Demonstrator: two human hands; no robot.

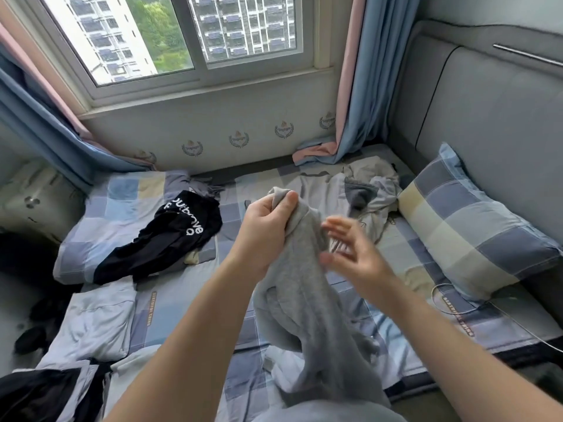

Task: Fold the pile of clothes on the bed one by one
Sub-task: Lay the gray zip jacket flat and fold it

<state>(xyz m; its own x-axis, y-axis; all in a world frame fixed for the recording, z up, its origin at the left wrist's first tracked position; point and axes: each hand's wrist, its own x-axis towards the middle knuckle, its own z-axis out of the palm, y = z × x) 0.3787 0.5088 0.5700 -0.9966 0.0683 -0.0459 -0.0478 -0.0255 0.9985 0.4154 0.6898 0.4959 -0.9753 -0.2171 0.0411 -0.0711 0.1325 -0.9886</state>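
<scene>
Head view, looking down, near bed [189, 300].

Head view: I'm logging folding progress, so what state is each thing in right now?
Grey garment: unfolded, hanging above the bed, held by its top.
Left grip: curled round that garment's top.
Right grip: open, blurred, beside the garment.
Black garment: crumpled, unfolded, on the bed.
Clothes pile: heaped, unfolded, beside the pillow.
Curtains: drawn aside.
Window: looks shut.
</scene>
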